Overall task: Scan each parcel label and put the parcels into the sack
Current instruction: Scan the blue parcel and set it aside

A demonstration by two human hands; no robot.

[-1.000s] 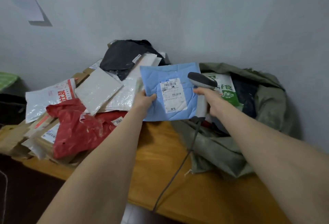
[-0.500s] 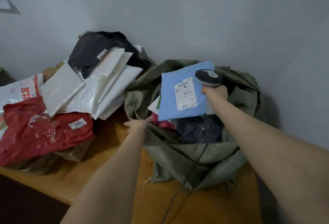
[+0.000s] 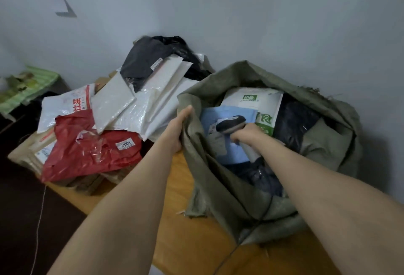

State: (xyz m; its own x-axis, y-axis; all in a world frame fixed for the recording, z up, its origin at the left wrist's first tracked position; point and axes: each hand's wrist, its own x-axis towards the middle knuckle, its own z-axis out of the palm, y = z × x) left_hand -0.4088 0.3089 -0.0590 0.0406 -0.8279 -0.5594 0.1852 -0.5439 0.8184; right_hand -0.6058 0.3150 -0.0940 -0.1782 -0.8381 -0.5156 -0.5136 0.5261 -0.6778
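Our hands are both closed: the left hand (image 3: pixel 177 131) grips the rim of the limp sack (image 3: pixel 218 198), the right hand (image 3: pixel 246 134) wraps the scanner (image 3: pixel 229 124) over the blue parcel (image 3: pixel 225 112) lying inside the sack, a mailer we judge light, soft, slick, best pinched at an edge.

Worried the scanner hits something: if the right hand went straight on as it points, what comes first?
Probably the blue parcel in the sack, just ahead of the scanner that the right hand grips; the white-and-green parcel lies beyond. Depth is unclear.
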